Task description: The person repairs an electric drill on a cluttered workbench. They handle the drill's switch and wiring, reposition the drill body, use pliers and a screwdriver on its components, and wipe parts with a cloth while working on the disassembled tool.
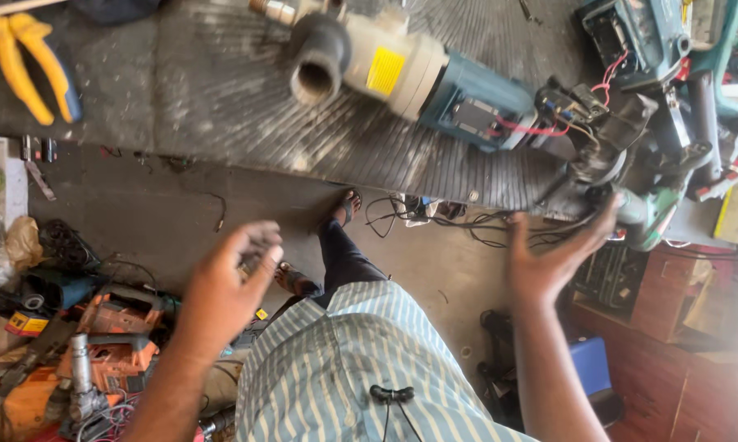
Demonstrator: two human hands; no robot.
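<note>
The right hand is spread open at centre right of the frame, palm up, fingers reaching toward the bench edge; it holds nothing, and its fingertips lie just beside a green tool body and a tangle of black cables. The left hand is raised at lower centre left, fingers loosely curled and half open; something small may sit at the fingertips, but blur makes it impossible to tell.

Above both hands, a dismantled power tool lies across the grey mat in the upper middle: a dark round snout, a cream housing with a yellow label, a teal motor section, and loose red wires trailing to the right. Yellow-handled pliers lie at upper left. More teal tool parts crowd the upper right.

Below, a striped shirt fills the lower middle, with a sandalled foot on the floor. Orange tools are piled at lower left.
</note>
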